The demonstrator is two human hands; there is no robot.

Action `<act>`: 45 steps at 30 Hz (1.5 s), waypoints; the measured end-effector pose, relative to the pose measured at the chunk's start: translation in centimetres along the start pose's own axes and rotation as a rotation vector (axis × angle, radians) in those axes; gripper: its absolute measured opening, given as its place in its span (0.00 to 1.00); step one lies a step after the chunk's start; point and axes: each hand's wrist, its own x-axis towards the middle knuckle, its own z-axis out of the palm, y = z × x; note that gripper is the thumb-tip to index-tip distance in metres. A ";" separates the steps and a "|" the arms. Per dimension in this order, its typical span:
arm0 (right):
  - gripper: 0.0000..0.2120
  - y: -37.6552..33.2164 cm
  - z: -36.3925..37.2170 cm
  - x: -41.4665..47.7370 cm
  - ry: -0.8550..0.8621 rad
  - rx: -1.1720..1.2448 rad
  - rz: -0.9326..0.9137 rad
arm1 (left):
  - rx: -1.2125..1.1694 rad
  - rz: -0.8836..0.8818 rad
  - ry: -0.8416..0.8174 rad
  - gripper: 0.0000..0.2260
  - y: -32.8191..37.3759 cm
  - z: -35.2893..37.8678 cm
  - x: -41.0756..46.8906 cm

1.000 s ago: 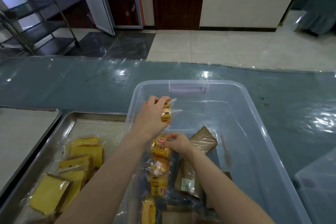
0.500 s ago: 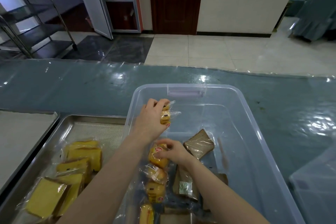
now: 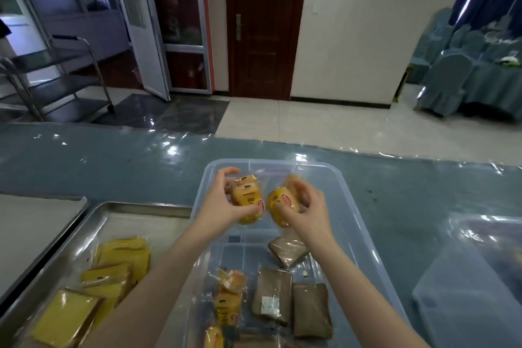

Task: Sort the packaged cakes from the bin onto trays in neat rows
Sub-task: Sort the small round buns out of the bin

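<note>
Over the clear bin (image 3: 356,223), beside the steel tray (image 3: 124,207), the left hand (image 3: 219,209) clutches 2 wrapped orange cakes (image 3: 246,197); the right hand (image 3: 306,207) grips 1 orange cake (image 3: 279,203). They look light, soft, crushable, with slippery film: best held around the middle.

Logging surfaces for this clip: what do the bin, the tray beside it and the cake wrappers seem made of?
Bin: clear, glossy plastic by the look; the table's blue shows through its walls.
Tray: apparently brushed metal, likely steel, with a grey reflective rim.
Cake wrappers: thin transparent film, crinkled and shiny, showing the yellow cake inside.
</note>
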 end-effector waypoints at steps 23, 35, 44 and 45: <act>0.32 -21.4 43.3 -24.8 -0.656 -0.031 -0.573 | -0.209 -0.104 0.645 0.29 -9.4 -43.6 -34.0; 0.33 -25.9 68.2 -31.2 -0.833 0.020 -0.465 | -0.153 -0.242 0.794 0.32 -20.6 -65.0 -39.4; 0.36 -25.4 85.8 -26.7 -0.831 0.024 -0.267 | -0.130 -0.365 0.734 0.31 -30.2 -79.6 -32.2; 0.36 -25.5 87.5 -26.3 -0.833 0.009 -0.247 | -0.133 -0.390 0.716 0.32 -31.2 -81.2 -31.5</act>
